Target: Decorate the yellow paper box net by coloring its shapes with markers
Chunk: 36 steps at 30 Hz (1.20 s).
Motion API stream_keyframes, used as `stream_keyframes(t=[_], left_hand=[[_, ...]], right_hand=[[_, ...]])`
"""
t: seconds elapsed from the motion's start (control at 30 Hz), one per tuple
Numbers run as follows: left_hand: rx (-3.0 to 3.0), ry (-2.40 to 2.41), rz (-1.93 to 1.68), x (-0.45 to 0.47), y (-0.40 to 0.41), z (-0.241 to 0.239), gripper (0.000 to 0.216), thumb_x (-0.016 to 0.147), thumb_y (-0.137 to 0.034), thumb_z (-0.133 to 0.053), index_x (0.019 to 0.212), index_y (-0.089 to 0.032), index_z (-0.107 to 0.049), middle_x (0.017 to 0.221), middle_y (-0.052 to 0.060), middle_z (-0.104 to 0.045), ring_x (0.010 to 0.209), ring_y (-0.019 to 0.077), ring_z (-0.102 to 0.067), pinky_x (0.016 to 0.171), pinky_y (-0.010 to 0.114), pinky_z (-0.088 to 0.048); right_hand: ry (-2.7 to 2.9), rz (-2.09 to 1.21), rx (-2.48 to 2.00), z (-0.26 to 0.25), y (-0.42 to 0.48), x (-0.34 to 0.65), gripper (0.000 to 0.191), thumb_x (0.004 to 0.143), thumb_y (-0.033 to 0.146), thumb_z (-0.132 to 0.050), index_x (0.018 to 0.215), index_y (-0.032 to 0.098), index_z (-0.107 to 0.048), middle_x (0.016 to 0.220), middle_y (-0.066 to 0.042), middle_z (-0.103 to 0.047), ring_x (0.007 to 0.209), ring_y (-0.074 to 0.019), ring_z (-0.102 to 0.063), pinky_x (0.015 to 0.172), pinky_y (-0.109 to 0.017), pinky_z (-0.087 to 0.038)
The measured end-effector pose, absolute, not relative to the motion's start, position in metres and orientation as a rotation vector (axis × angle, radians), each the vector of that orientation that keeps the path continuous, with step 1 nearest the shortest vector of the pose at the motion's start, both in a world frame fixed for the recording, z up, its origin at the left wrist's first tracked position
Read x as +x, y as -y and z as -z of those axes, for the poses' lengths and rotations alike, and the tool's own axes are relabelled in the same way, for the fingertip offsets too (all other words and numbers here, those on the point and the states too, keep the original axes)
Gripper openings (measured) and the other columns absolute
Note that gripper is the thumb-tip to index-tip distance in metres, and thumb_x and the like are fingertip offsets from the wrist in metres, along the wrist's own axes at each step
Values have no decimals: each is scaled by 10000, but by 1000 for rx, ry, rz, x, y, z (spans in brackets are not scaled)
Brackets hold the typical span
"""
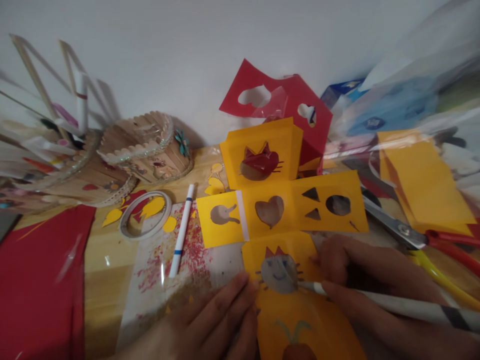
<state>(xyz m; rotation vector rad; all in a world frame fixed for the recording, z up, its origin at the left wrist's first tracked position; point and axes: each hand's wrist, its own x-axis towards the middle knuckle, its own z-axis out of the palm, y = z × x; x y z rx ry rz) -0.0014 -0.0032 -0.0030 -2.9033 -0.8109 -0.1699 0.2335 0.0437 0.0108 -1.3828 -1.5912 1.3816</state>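
Marker pinched in right hand, tip at cat face on yellow card

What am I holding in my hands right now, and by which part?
Your right hand holds a white marker close to its writing tip. Your left hand rests at the yellow paper cutout's left edge; whether it grips is unclear.

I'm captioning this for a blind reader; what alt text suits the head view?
A person's right hand holds a white marker, its tip at the edge of a smiling cat face on unfolded yellow paper with cut-out shapes; the left hand is at the paper's edge. Scissors lie at right; a tape roll, red paper and wooden baskets at left.
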Motion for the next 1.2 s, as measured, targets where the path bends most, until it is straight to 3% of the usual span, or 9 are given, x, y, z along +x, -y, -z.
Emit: stream_keyframes(t=[1.2], left_hand=[[-2905, 793, 138, -2, 3, 4, 255, 921, -204, -408, 1099, -166, -586, 1199, 26, -601, 1171, 178, -494, 950, 262, -435]], right_hand=[[1611, -1358, -1415, -13, -44, 230, 244, 702, 257, -560, 527, 212, -396, 502, 52, -434, 450, -93, -389, 381, -192, -332]])
